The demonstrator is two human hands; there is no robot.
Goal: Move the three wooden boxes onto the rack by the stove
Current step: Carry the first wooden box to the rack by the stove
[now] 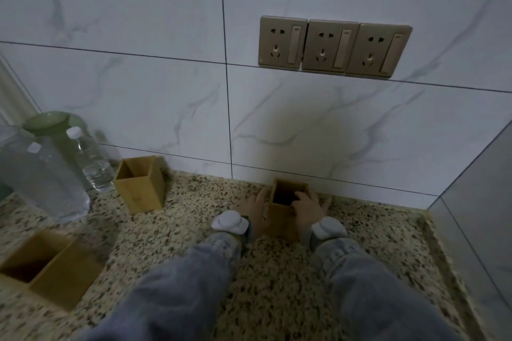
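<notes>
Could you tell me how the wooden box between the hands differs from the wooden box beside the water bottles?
The box between the hands stands by the wall under the sockets, gripped by the left hand and right hand; the box beside the bottles stands untouched. The first looks darker, in shadow; the second paler. Both are upright, open-topped and show nothing inside.

My feed is dim and bluish; a soft shadow falls on the wall tiles [291, 124], edges bow and the bottles [50, 174] blur.
</notes>
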